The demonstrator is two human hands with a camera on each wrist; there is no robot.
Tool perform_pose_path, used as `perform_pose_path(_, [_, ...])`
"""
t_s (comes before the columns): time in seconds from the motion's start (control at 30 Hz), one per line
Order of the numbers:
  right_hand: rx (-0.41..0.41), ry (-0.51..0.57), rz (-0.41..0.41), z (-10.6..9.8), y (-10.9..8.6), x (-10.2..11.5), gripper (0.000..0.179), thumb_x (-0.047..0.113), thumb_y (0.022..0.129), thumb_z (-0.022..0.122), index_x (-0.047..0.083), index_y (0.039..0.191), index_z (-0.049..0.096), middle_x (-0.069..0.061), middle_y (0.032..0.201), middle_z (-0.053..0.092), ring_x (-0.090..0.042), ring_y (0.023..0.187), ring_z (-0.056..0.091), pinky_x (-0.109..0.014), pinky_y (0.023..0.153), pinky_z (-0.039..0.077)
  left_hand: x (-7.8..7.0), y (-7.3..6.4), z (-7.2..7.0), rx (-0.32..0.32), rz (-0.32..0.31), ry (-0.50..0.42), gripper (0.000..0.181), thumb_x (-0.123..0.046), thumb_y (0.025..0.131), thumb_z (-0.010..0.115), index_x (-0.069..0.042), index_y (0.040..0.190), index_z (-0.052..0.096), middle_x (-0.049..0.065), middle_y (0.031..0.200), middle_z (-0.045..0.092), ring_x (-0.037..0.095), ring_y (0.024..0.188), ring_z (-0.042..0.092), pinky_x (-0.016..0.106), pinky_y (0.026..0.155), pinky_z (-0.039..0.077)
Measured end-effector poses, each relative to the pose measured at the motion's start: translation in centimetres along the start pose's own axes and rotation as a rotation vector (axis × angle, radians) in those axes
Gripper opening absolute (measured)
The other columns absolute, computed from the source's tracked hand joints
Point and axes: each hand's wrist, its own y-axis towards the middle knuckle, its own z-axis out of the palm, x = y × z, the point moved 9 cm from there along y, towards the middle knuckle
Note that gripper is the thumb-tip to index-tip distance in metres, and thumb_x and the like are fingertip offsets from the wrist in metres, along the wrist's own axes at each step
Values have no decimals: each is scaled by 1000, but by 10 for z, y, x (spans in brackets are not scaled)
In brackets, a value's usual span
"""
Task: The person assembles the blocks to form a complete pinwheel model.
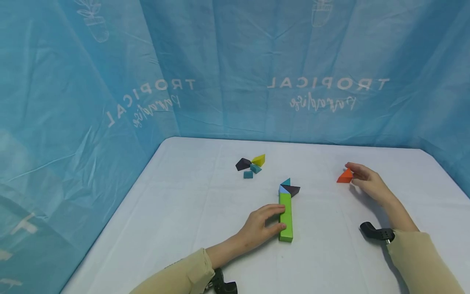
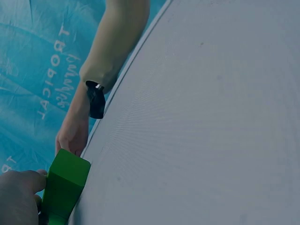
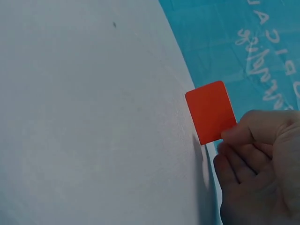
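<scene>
My left hand (image 1: 257,228) lies at the left side of a bar of green blocks (image 1: 286,218), the tips of its thumb and fingers touching the top. In the left wrist view the green bar (image 2: 65,180) shows its near end beside the thumb. Beyond the bar's far end sit a light blue piece (image 1: 283,189), a black wedge (image 1: 292,190) and a teal triangle (image 1: 286,182). Over at the right, my right hand (image 1: 371,183) pinches an orange triangular block (image 1: 345,176) between thumb and fingers. Its flat rectangular face (image 3: 211,112) is turned to the right wrist camera.
Farther back on the white table (image 1: 205,196) lies a loose group: a black block (image 1: 242,164), a yellow block (image 1: 259,160) and two teal blocks (image 1: 248,174). A blue printed curtain (image 1: 235,110) hangs behind the table and along its left side.
</scene>
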Motion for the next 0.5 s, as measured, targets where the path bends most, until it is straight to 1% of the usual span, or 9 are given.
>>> perform_pose_path(0.07, [14,1,12,0,0,-4,49,7,96,52,-4,141,36,-28,140,38,3,113,42,-2,84,35,0,-1,1,-2,15,21,41,-21,89,68,-1,124,58,7,130,56,13,124,47,26,102,37])
perform_pose_path(0.1, [17,2,20,0,0,-5,49,9,96,53,-3,141,37,-27,139,39,6,111,42,-2,83,35,0,-1,1,-3,21,28,41,-21,89,68,-1,124,58,7,129,56,13,123,47,26,102,37])
perform_pose_path(0.17, [20,2,32,1,0,-7,52,14,96,56,-3,141,37,-27,138,41,5,110,43,-3,83,36,0,-2,1,-7,34,50,41,-22,89,67,-1,124,58,7,129,56,13,123,47,26,102,38])
perform_pose_path(0.23, [12,-4,45,2,0,-8,56,19,95,59,-4,141,37,-26,137,41,-2,112,46,-3,82,37,-1,-2,1,-9,44,70,41,-22,90,67,-1,124,58,6,129,56,13,123,48,26,102,38])
perform_pose_path(0.3, [2,-17,56,3,0,-8,60,24,94,61,-4,141,36,-26,138,41,-14,115,48,-3,82,38,-1,-2,0,-11,42,66,41,-22,89,67,-1,124,59,7,129,56,13,123,48,26,102,38])
perform_pose_path(0.4, [-7,-40,73,4,-1,-7,65,29,92,63,-3,141,35,-26,139,40,-32,121,44,-3,83,38,-2,-1,-1,-12,45,63,41,-21,89,67,-1,124,58,7,129,56,13,123,48,27,102,38])
perform_pose_path(0.43, [-9,-46,76,4,-2,-7,66,30,92,63,-3,142,35,-26,139,40,-36,122,42,-3,83,38,-2,-1,-1,-13,47,62,41,-21,89,67,-1,124,58,7,129,56,13,123,48,27,102,38])
perform_pose_path(0.5, [-13,-51,79,4,-3,-6,65,30,92,63,-2,142,35,-26,138,40,-37,122,43,-3,83,38,-3,-1,-1,-12,53,64,41,-21,90,67,-1,124,58,7,129,56,13,123,48,27,102,38])
